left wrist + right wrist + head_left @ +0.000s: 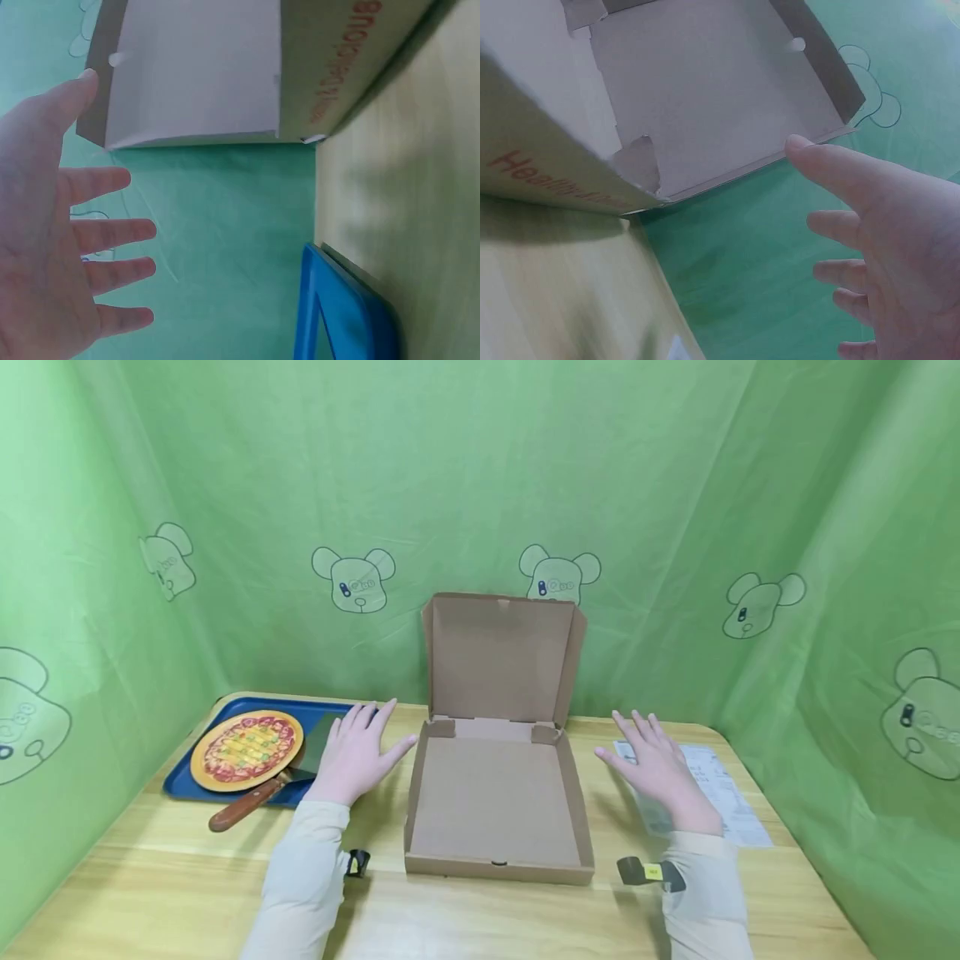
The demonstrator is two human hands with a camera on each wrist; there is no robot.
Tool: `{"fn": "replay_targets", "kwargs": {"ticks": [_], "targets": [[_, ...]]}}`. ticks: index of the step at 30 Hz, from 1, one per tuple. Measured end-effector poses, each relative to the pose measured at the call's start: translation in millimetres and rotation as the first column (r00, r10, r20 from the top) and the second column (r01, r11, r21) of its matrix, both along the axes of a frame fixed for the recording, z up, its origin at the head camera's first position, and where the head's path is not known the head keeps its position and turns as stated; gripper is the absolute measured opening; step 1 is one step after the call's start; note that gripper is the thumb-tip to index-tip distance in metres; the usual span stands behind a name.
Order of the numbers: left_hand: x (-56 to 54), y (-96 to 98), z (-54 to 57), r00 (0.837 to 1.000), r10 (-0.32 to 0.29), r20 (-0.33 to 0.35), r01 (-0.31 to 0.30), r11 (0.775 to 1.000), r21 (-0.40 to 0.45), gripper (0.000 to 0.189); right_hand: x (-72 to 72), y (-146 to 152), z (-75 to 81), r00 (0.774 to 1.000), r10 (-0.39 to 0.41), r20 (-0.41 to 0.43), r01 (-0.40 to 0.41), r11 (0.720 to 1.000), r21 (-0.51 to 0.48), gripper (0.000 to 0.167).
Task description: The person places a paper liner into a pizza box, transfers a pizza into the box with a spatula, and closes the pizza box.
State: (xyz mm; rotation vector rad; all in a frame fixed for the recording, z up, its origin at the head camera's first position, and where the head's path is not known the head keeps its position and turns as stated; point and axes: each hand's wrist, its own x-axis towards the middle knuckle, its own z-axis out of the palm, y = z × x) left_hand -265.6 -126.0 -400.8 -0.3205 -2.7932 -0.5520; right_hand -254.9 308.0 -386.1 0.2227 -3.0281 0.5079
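Observation:
A brown cardboard pizza box (495, 802) lies in the middle of the table with its lid raised and its inside bare. To its left, my left hand (356, 758) is held above the table, fingers spread and holding nothing. On the other side, my right hand (660, 768) hovers with spread fingers over a printed sheet (738, 806). In the wrist views, the left palm (37, 247) and the right palm (922, 255) face the box sides, which carry red lettering. A pizza (247, 750) rests on a server with a wooden handle (247, 806).
The blue tray (180, 777) under the pizza and server sits at the table's left, partly behind the left hand. Green curtains (465, 468) with bear-head drawings surround the wooden table (465, 918) at the back and sides. Dark straps hang by both wrists.

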Motion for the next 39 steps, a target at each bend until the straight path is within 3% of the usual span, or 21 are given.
{"fn": "replay_targets", "kwargs": {"ticks": [6, 12, 15, 19, 23, 31, 39], "targets": [[9.3, 4.5, 11.6, 0.999, -0.021, -0.045, 0.023, 0.999, 0.029, 0.073, 3.5, -1, 2.5, 1.0, -0.005, -0.005, 0.005, 1.0, -0.012, 0.084], [16.6, 10.4, 23.8, 0.987, -0.056, -0.151, 0.066, 0.996, 0.066, 0.068, 6.8, -5, 9.0, 0.999, 0.0, -0.039, 0.0, 1.0, -0.017, 0.082], [19.8, 16.9, 30.6, 0.97, -0.078, -0.231, 0.097, 0.992, 0.074, 0.064, 9.3, -8, 14.9, 0.999, 0.004, -0.054, -0.005, 1.0, -0.017, 0.082], [24.6, 28.8, 40.7, 0.933, -0.125, -0.336, 0.161, 0.984, 0.08, 0.057, 14.7, -11, 23.7, 0.997, 0.009, -0.075, -0.01, 1.0, -0.021, 0.081], [29.3, 40.4, 47.4, 0.908, -0.154, -0.389, 0.199, 0.977, 0.078, 0.053, 20.7, -12, 29.0, 0.996, 0.005, -0.088, -0.008, 1.0, -0.028, 0.08], [30.6, 66.2, 46.1, 0.912, -0.189, -0.363, 0.246, 0.963, 0.115, 0.048, 26.6, -11, 31.0, 0.995, 0.009, -0.095, -0.013, 0.999, -0.042, 0.079], [31.6, 102.4, 43.2, 0.94, -0.229, -0.252, 0.274, 0.948, 0.16, 0.052, 32.1, 2, 27.7, 0.996, -0.003, -0.087, -0.001, 0.999, -0.044, 0.079]]}}
